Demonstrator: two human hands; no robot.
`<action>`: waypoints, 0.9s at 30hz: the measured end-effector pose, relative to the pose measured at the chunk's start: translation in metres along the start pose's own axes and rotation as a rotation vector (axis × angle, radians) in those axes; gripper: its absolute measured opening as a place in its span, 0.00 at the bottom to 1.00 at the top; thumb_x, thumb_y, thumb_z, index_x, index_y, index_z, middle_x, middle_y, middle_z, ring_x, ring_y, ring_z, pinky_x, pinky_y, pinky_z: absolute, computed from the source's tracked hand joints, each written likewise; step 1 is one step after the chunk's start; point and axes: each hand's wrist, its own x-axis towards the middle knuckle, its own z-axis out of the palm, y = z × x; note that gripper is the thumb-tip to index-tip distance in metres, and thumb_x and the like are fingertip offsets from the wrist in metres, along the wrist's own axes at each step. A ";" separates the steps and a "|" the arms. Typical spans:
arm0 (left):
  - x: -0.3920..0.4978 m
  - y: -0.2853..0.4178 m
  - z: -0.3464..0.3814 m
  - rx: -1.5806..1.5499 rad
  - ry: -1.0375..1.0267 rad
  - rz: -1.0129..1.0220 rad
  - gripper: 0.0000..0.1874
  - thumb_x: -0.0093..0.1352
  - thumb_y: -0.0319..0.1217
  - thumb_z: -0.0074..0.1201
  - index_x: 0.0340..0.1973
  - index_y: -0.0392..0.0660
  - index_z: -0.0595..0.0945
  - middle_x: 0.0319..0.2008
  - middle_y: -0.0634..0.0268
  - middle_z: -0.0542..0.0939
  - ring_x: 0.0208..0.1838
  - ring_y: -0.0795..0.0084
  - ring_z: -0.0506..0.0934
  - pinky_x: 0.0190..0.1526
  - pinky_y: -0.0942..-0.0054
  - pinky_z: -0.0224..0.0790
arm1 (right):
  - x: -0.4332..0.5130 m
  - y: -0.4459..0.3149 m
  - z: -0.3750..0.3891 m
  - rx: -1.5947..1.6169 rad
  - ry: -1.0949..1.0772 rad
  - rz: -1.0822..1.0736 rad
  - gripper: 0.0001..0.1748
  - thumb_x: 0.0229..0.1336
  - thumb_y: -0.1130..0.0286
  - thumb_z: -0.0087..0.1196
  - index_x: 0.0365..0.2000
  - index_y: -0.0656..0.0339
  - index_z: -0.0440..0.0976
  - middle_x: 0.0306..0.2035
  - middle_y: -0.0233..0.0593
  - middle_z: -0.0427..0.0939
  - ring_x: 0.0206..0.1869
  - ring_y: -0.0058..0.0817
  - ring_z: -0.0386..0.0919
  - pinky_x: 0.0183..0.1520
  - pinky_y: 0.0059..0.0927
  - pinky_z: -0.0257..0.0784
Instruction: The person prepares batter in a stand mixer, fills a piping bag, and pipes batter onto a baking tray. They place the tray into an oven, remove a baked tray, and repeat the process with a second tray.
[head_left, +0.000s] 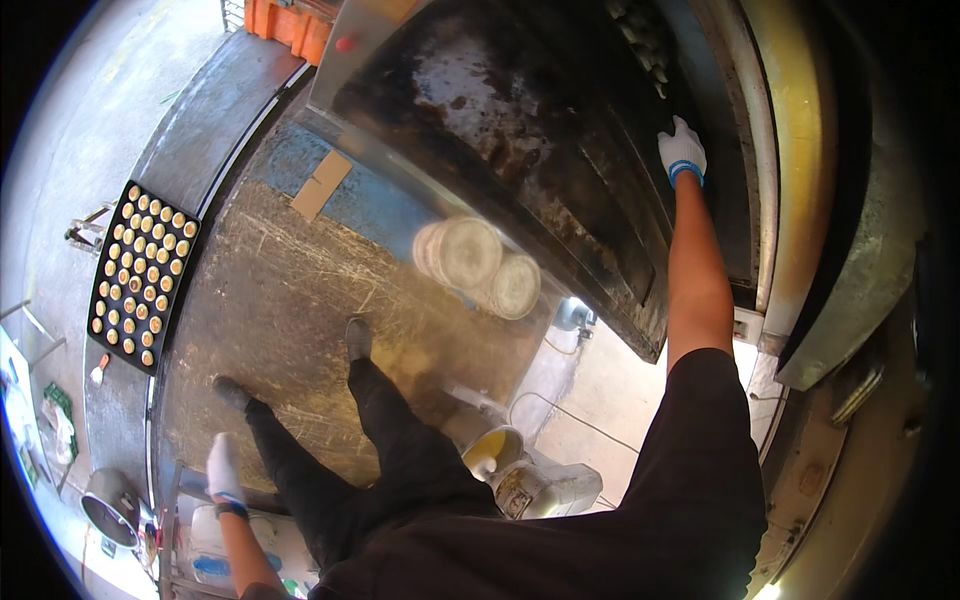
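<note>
My right hand (682, 152), in a white knitted glove with a blue cuff, reaches into a dark recess of what looks like an oven. Just beyond its fingertips lies a row of pale pieces (641, 46), partly lost in shadow. Whether the fingers grip anything is too dark to tell. Below that arm, a wide scorched metal panel (510, 127), apparently the oven's door, slants across the view. My left hand (223, 466), gloved the same way, hangs low by my legs; it is blurred and I see nothing in it.
On the steel worktop (210, 127) at left sits a black baking tray (124, 247) with several small round pastries, and a brush (99, 370) beside it. Two lidded tubs (469, 251) stand under the panel. Cardboard (322, 184), a metal pot (114, 504) and a bowl (491, 448) are around me.
</note>
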 end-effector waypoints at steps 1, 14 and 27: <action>-0.011 -0.006 0.027 0.038 0.022 -0.062 0.23 0.82 0.38 0.48 0.66 0.38 0.78 0.66 0.57 0.80 0.69 0.64 0.75 0.72 0.63 0.65 | 0.007 0.000 0.002 0.011 -0.029 -0.021 0.32 0.69 0.56 0.53 0.71 0.45 0.68 0.67 0.47 0.76 0.65 0.47 0.77 0.66 0.48 0.75; -0.102 0.020 0.177 0.654 -0.252 0.394 0.25 0.81 0.41 0.50 0.61 0.30 0.81 0.57 0.49 0.85 0.60 0.62 0.81 0.64 0.68 0.69 | 0.074 0.021 0.041 0.024 -0.110 -0.093 0.26 0.70 0.56 0.49 0.66 0.46 0.75 0.68 0.40 0.76 0.67 0.45 0.75 0.68 0.47 0.73; -0.182 0.098 0.276 0.453 -0.444 0.414 0.24 0.81 0.41 0.53 0.60 0.32 0.82 0.54 0.61 0.86 0.59 0.74 0.78 0.63 0.73 0.67 | -0.133 -0.027 -0.073 0.172 -0.029 -0.347 0.16 0.55 0.54 0.63 0.35 0.56 0.81 0.40 0.48 0.83 0.45 0.54 0.80 0.47 0.54 0.76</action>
